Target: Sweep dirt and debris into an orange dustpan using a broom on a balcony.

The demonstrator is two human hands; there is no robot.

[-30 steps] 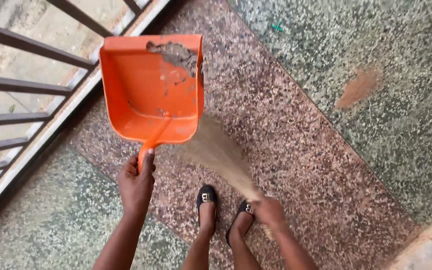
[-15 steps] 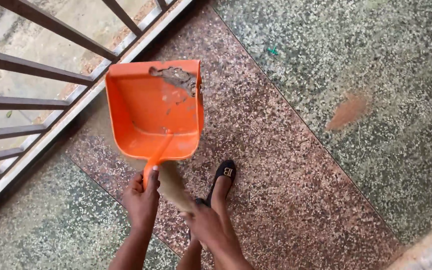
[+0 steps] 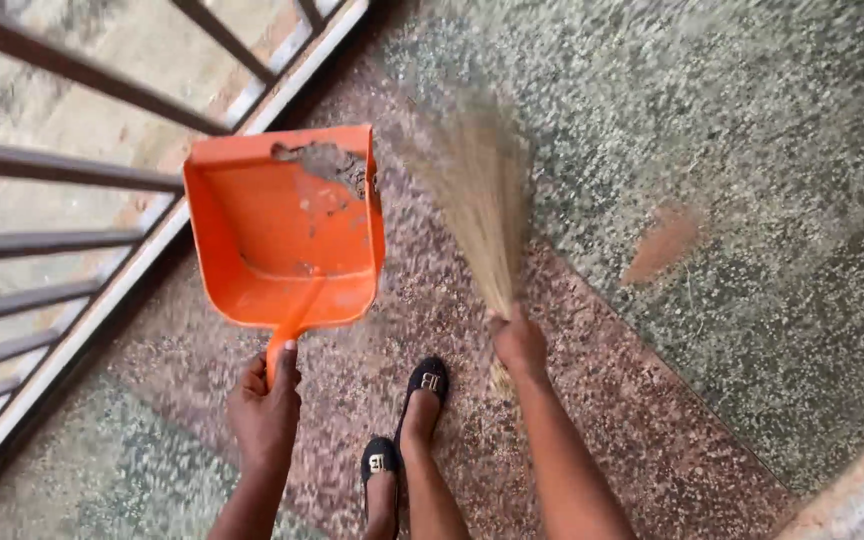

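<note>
While the left hand (image 3: 265, 410) is wrapped tight around the handle of an orange dustpan (image 3: 282, 235), holding it low and tilted toward the floor, the right hand (image 3: 519, 340) is closed on the bound neck of a straw hand broom (image 3: 482, 195) whose bristles fan up and away, blurred by motion, just beside the pan's right edge. Inside the pan, a clump of grey-brown dirt (image 3: 327, 165) sits in the far right corner, with a few specks across its bed; the pan's front lip appears chipped there. Between the two arms stand the person's feet in black flat shoes (image 3: 422, 385) on a reddish speckled floor band (image 3: 592, 400). Further out on the grey-green terrazzo floor (image 3: 772, 150), a patch of reddish dust (image 3: 662, 245) lies well apart from the pan and broom. So some dirt looks gathered already, while that patch appears unswept. Metal railing bars (image 3: 62, 165) run along the left.
</note>
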